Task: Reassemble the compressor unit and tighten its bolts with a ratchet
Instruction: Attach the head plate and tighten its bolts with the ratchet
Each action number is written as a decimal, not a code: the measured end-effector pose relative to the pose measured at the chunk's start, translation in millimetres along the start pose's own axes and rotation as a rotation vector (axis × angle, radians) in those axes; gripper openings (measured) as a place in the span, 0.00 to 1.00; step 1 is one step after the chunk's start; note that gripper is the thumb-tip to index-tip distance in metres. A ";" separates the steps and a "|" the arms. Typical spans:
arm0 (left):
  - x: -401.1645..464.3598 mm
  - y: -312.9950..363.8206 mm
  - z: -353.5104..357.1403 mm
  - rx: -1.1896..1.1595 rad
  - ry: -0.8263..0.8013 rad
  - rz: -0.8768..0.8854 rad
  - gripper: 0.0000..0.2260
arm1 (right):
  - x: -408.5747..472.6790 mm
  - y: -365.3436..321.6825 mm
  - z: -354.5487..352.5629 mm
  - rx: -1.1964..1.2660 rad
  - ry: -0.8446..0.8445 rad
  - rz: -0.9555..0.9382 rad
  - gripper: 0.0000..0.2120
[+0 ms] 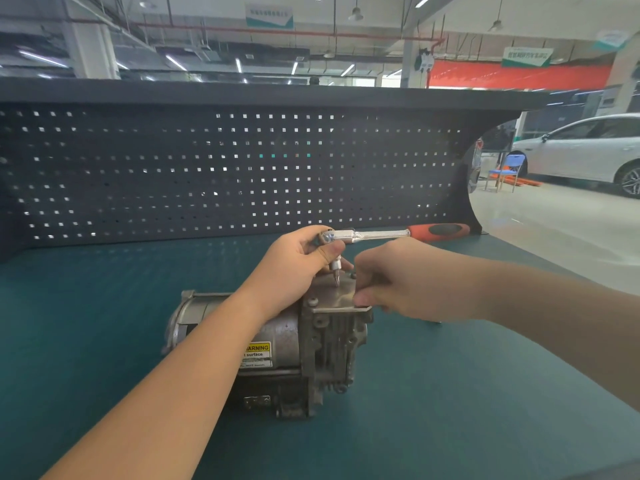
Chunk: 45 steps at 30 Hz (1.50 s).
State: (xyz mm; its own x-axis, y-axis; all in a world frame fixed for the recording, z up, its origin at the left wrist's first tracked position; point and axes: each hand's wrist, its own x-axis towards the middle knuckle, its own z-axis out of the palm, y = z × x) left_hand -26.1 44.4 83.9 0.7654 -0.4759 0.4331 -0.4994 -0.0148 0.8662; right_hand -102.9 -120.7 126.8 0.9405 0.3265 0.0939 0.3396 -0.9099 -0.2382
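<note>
The grey metal compressor (294, 344) lies on its side on the green bench, with a yellow warning label facing me. A flat metal cover plate (337, 296) sits on its top right end. My left hand (298, 265) grips the head of the ratchet (374, 234), whose bit points down at the plate. The ratchet's chrome shaft and orange handle (440, 231) stick out to the right, untouched. My right hand (405, 285) pinches the right edge of the cover plate, holding it on the compressor. A bolt head (313, 301) shows at the plate's near left corner.
The green bench top (450, 393) spreads around the compressor. A dark pegboard wall (225, 168) closes off the back. To the right, beyond the bench edge, are a shop floor, a blue chair (504, 173) and a white car (588, 150).
</note>
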 end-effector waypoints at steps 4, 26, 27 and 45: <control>-0.4 0.6 1.5 0.024 0.022 0.014 0.06 | -6.2 -8.8 7.5 -0.039 0.035 0.046 0.13; -3.6 -1.4 4.1 0.339 0.029 0.077 0.04 | -6.9 2.0 31.0 -0.711 0.250 -0.119 0.17; -3.7 -1.3 4.6 0.333 0.030 0.079 0.05 | -8.0 5.2 26.7 -0.757 0.235 -0.179 0.17; -4.2 1.0 7.0 0.337 0.040 0.026 0.06 | 1.4 6.8 15.4 -0.819 0.117 -0.306 0.12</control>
State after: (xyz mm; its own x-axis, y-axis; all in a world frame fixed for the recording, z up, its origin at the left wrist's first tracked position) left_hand -32.7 40.2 81.2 0.7627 -0.4453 0.4689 -0.6198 -0.2965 0.7266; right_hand -99.1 -122.5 110.4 0.7869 0.5988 0.1494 0.4223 -0.6989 0.5772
